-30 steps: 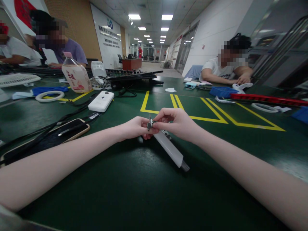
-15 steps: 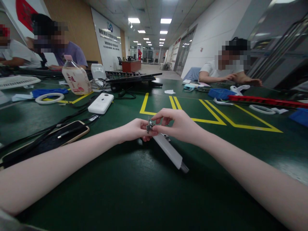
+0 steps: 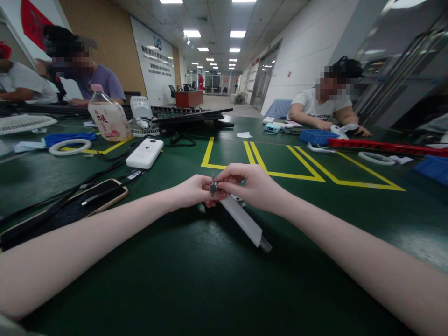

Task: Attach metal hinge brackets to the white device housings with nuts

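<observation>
My left hand (image 3: 194, 190) is closed around the upper end of a long white bar (image 3: 243, 220), which slants down to the right. A short grey end piece (image 3: 265, 244) sticks out of the bar's lower end. At the upper end is a small silver metal fitting (image 3: 213, 187), partly covered by my fingers. My right hand (image 3: 250, 184) pinches this fitting between thumb and fingers from the right. Another bit of metal shows below the right hand beside the bar; its kind cannot be made out.
On the green table (image 3: 196, 289) to the left lie a phone (image 3: 101, 198), a white power bank (image 3: 144, 154) and cables. A drink bottle (image 3: 109, 119) stands behind. Yellow tape (image 3: 297, 177) marks the table ahead. A blue tray (image 3: 317, 136) and a red strip (image 3: 388, 147) lie right. Co-workers sit across.
The fingers of my right hand have closed in on the metal fitting. The view has shifted slightly. The co-worker at right has lowered both hands to the table.
</observation>
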### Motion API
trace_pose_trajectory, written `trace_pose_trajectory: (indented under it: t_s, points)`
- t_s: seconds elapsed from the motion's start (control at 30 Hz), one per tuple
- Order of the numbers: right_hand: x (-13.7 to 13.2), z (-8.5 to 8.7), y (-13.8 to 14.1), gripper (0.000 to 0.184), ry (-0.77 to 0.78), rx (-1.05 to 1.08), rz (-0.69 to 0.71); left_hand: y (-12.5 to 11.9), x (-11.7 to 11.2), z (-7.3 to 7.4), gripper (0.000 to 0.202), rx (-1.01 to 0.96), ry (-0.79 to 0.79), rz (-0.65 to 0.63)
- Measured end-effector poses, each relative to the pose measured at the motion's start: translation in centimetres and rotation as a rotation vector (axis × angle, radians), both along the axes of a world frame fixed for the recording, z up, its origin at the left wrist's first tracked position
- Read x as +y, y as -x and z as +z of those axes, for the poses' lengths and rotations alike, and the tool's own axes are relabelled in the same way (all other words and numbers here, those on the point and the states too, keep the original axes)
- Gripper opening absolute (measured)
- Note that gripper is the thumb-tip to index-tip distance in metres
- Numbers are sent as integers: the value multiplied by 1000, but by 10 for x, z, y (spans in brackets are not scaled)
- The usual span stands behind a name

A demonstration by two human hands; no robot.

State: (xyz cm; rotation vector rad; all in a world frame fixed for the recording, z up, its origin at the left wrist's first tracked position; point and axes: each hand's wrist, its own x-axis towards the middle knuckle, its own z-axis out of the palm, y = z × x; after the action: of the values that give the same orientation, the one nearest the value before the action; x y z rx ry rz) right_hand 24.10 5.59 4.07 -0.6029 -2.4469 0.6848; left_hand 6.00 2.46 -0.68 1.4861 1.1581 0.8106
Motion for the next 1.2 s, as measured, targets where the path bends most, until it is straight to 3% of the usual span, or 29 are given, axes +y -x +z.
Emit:
trace_pose_trajectory:
  t_s: [0.23, 0.57, 0.7, 0.83, 0.97, 1.2]
  points:
    - [1, 3, -1, 11, -36, 1, -1, 1, 1, -1, 33, 10, -14, -5]
    - [1, -7, 0, 10, -65, -8, -71, 0, 1, -2, 32, 23, -36, -23]
    - [2, -4, -1, 16, -50, -18, -31, 0, 0, 0, 34, 45, -19, -5]
    - [3, -1, -6, 36, -18, -16, 33, 1, -1, 1, 35, 25, -16, -38]
    - [-2, -12, -22, 57, -47, -66, -80, 2, 0, 0, 36, 4, -5, -44]
    - [-29, -30, -36, 48, 27, -130, -184, 2, -1, -2, 36, 7, -28, -28]
